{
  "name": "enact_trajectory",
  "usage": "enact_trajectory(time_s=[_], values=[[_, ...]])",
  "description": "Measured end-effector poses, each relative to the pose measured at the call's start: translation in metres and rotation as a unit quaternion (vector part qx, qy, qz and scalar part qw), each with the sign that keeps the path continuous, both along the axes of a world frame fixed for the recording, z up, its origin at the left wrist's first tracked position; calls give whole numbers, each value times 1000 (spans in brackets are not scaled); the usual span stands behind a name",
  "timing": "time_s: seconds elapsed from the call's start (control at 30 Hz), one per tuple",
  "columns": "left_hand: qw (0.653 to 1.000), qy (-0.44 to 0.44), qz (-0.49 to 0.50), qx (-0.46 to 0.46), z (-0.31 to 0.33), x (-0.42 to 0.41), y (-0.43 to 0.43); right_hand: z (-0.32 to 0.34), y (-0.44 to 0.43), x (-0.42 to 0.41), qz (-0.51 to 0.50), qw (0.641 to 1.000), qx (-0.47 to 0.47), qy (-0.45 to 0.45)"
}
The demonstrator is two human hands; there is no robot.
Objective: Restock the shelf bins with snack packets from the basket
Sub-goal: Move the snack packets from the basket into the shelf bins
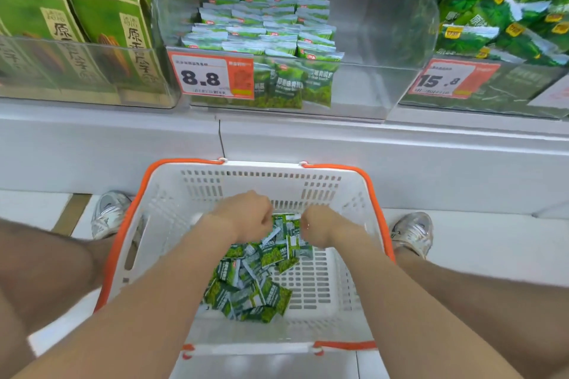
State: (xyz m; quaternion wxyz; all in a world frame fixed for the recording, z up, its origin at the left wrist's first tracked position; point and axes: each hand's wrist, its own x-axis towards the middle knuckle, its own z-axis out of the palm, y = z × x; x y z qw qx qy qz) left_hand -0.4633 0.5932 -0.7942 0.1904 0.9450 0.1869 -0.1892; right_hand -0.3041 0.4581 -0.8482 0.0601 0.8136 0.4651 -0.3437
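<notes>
A white basket [311, 188] with orange handles stands on the floor between my feet. Several small green snack packets [249, 289] lie heaped in its bottom. My left hand [246, 214] and my right hand [320, 228] are both down inside the basket, fingers curled round a bunch of green packets [284, 232] held between them. Above, the clear middle shelf bin [385, 49] holds rows of the same green packets [261, 24] on its left side, and its right side is bare.
An orange price tag reading 8.8 [211, 77] hangs on the middle bin. The left bin [77, 71] holds tall green-and-brown bags. The right bin [480, 83], tagged 15.8, holds larger green packets. A white shelf ledge [308, 138] runs below. My knees flank the basket.
</notes>
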Motion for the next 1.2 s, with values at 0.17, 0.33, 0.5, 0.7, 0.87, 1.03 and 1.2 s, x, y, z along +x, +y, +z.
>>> enact_trajectory(time_s=[0.17, 0.33, 0.5, 0.7, 0.87, 1.03, 1.2], values=[[998, 48, 8, -45, -33, -5, 6, -66, -12, -26, 121, 982, -142, -24], [995, 62, 23, -71, -57, -9, 15, -84, -33, -32, 170, 966, -166, -99], [993, 77, 31, -81, -63, -10, 17, -83, -28, -15, 82, 995, -52, -27], [992, 55, 41, -109, -62, -8, 15, -63, -18, -13, -57, 996, 37, 66], [979, -44, 85, -181, -43, -3, 9, -3, 8, -17, -130, 969, 111, 181], [903, -134, 193, -360, -10, 3, 8, 76, 21, -3, -67, 959, 223, 165], [778, -196, 289, -522, 39, -3, 6, 130, 9, 8, -174, 896, 295, 283]])
